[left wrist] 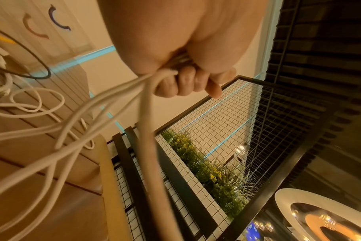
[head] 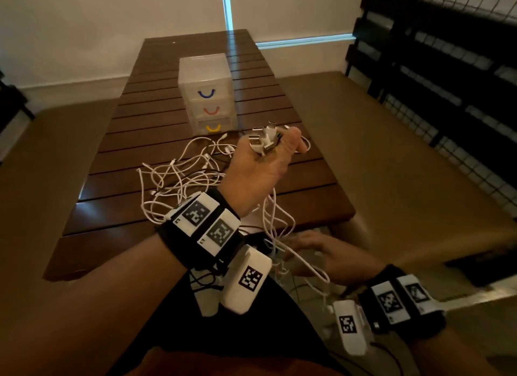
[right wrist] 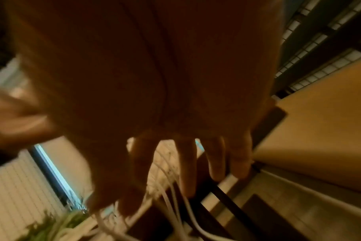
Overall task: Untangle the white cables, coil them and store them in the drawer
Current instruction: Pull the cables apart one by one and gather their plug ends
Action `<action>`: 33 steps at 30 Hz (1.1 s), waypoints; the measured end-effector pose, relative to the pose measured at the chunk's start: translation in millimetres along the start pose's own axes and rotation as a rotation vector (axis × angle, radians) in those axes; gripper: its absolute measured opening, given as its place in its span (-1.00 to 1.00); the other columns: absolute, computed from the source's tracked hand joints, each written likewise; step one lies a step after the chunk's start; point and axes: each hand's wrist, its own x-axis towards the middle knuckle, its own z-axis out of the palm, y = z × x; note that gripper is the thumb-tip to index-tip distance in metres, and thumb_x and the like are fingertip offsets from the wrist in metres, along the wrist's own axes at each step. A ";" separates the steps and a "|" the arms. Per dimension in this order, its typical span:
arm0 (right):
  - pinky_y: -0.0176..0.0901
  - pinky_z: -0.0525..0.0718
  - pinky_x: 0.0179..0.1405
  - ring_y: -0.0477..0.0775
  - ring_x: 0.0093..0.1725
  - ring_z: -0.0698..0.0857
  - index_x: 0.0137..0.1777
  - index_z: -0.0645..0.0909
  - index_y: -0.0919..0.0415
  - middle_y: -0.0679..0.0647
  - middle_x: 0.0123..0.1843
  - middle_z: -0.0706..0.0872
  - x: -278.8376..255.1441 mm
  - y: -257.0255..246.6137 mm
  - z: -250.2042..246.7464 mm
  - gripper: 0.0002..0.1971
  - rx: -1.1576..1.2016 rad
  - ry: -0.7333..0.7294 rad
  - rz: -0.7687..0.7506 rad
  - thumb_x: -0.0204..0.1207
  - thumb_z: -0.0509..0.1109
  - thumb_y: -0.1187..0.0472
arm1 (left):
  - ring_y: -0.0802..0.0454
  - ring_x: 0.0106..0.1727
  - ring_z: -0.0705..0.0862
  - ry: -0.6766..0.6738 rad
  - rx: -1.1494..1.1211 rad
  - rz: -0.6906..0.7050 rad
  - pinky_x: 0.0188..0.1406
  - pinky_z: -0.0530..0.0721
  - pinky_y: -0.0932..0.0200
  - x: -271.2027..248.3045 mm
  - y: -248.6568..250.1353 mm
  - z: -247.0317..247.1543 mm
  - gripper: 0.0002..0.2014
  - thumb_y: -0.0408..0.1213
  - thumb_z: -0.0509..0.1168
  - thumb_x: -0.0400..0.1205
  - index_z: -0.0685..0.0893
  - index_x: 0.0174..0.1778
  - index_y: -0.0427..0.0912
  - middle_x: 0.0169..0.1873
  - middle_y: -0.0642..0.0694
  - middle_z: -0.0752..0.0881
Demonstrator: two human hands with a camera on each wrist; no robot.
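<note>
The white cables [head: 179, 177] are lying in a loose tangle across the near half of the wooden table [head: 112, 140], at about ten o'clock from my raised wrist, with strands trailing off the near edge toward my lap. The drawer unit [head: 205, 93] is standing at twelve o'clock beyond them, all three drawers looking closed. My left hand [head: 260, 163] is clenching a bundle of USB plugs [head: 264, 140], the connector ends fanning out above my fist and the cords hanging down from it. Keeping every plug gathered here is, I judge, the right anchor: one fixed end, so each cord can be drawn free along its length. At five o'clock, below the table edge, my right hand [head: 319, 252] is reaching with fingers spread and relaxed among the hanging strands, gripping nothing. I should be combing downward slowly, one strand at a time, without yanking knots tighter.
</note>
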 end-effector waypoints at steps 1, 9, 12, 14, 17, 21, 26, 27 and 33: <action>-0.23 0.59 0.24 -0.25 0.17 0.62 0.10 0.69 -0.12 -0.14 0.16 0.66 1.6 11.7 5.2 -0.84 -0.013 0.068 -0.008 0.56 0.47 0.12 | 0.18 -0.62 0.29 -0.010 -0.039 -0.018 -0.60 0.21 0.23 0.5 -1.0 1.6 -0.66 -0.15 0.19 0.69 0.71 -0.40 -0.01 -0.64 0.11 0.40; 0.06 0.62 0.18 0.17 0.15 0.68 -0.08 0.65 -0.20 0.09 0.10 0.70 -9.1 110.1 1.1 -0.83 -0.135 0.208 0.545 0.49 0.49 0.15 | 0.17 -0.57 0.34 -0.160 -0.158 -0.115 -0.42 0.51 0.24 -0.2 -3.1 16.9 -0.66 -0.02 0.16 0.57 0.61 -0.26 -0.25 -0.65 0.15 0.43; -0.04 0.52 0.36 0.14 0.43 0.50 0.43 0.50 -0.04 0.12 0.46 0.48 -23.6 88.2 -14.4 -0.42 -0.081 0.337 0.535 0.43 0.54 0.30 | 0.08 -0.50 0.43 -0.203 -0.070 -0.151 -0.15 0.54 -0.03 -4.9 -17.9 24.1 -0.70 0.04 0.20 0.55 0.71 -0.28 -0.05 -0.62 0.10 0.41; -0.10 0.47 0.41 -0.02 0.46 0.49 0.36 0.49 -0.22 0.00 0.47 0.51 -39.1 52.9 -32.8 -0.42 0.187 0.439 0.305 0.46 0.51 0.35 | 0.11 -0.51 0.38 -0.177 -0.066 -0.169 -0.24 0.49 0.04 -10.0 -24.2 31.0 -0.72 0.05 0.21 0.54 0.71 -0.29 -0.03 -0.61 0.10 0.39; -0.13 0.47 0.46 -0.23 0.42 0.52 0.40 0.41 -0.38 -0.19 0.40 0.56 -51.2 -1.5 -39.4 -0.26 0.437 0.391 -0.029 0.37 0.60 0.29 | 0.23 -0.56 0.37 -0.178 -0.080 -0.185 -0.42 0.35 0.20 -17.3 -31.4 51.4 -0.71 0.03 0.20 0.51 0.69 -0.28 -0.08 -0.63 0.17 0.44; -0.04 0.71 0.18 -0.04 0.22 0.71 0.38 0.48 0.06 -0.05 0.22 0.69 -23.6 -25.7 -21.2 -0.34 0.620 0.352 -0.217 0.34 0.54 0.54 | 0.29 -0.60 0.39 -0.187 -0.086 -0.174 -0.51 0.37 0.38 -26.1 -39.2 82.1 -0.71 0.01 0.23 0.50 0.65 -0.27 -0.15 -0.68 0.17 0.49; -0.37 0.45 -0.37 -0.28 -0.45 0.49 -0.34 0.56 0.28 -0.14 -0.48 0.56 -1.7 16.3 0.3 -0.75 0.466 0.403 -0.002 0.58 0.42 0.30 | 0.17 -0.64 0.24 -0.105 -0.221 -0.305 -0.55 0.15 0.14 -15.7 -40.0 86.0 -0.77 -0.06 0.28 0.62 0.63 -0.20 -0.15 -0.68 0.10 0.34; -0.41 0.39 -0.41 -0.30 -0.49 0.45 -0.42 0.53 0.17 -0.20 -0.55 0.53 -0.8 23.5 5.2 -0.67 0.477 0.435 0.065 0.60 0.41 0.27 | 0.17 -0.65 0.25 -0.123 -0.205 -0.310 -0.55 0.17 0.16 -13.2 -36.7 85.7 -0.83 -0.15 0.28 0.66 0.61 -0.17 -0.17 -0.67 0.10 0.34; -0.09 0.52 -0.27 0.02 -0.37 0.54 -0.41 0.58 0.11 0.01 -0.44 0.58 -2.4 119.2 41.3 -0.62 0.265 0.515 0.502 0.60 0.37 -0.05 | 0.11 -0.65 0.20 -0.263 -0.143 -0.298 -0.64 0.15 0.20 -9.4 -25.9 94.2 -0.85 -0.40 0.26 0.68 0.68 -0.04 -0.06 -0.61 0.00 0.32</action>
